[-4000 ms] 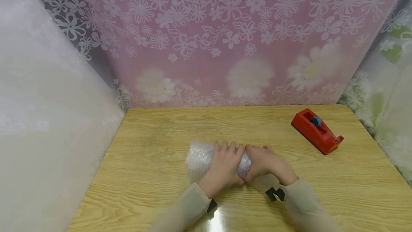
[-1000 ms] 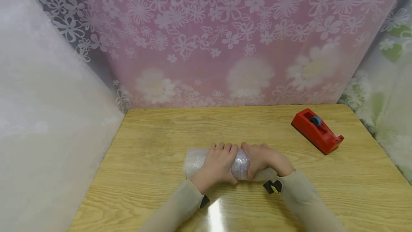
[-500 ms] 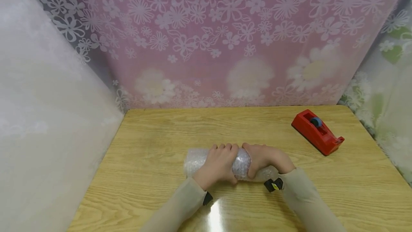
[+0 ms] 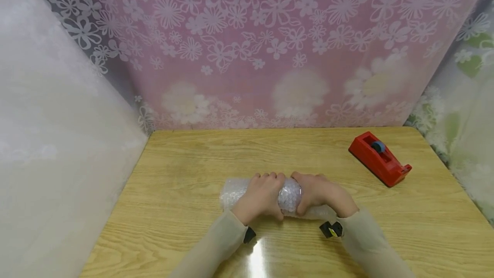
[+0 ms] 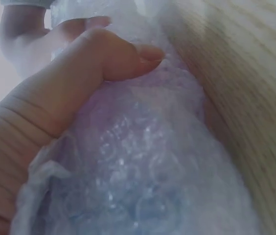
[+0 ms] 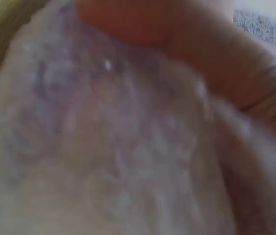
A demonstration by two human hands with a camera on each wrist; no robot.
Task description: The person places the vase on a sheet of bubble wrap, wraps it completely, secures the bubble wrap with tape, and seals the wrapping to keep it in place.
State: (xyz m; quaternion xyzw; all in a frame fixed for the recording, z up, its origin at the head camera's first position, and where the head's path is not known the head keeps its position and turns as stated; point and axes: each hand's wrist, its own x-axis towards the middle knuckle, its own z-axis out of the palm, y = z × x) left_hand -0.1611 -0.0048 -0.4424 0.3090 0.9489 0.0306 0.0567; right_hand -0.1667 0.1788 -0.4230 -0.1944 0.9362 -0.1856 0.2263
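A roll of bubble wrap lies crosswise on the wooden table, with a faint purple-blue tint showing through its layers. My left hand grips it left of its middle, fingers over the far side and thumb on the near side. Close to the right, my right hand holds the roll the same way. In the left wrist view the thumb presses along the bubble wrap, the other hand beyond it. The right wrist view is blurred, with bubble wrap filling most of it. Whatever is inside the wrap is hidden.
A red tape dispenser with a blue tape roll stands at the back right of the table. A pink flowered curtain hangs behind the table, and pale cloth closes off the left side.
Since four seconds ago the loose wrap at the left has become a tighter roll, and the left hand has shifted slightly left. Over the last second both hands stay almost in place, still gripping.
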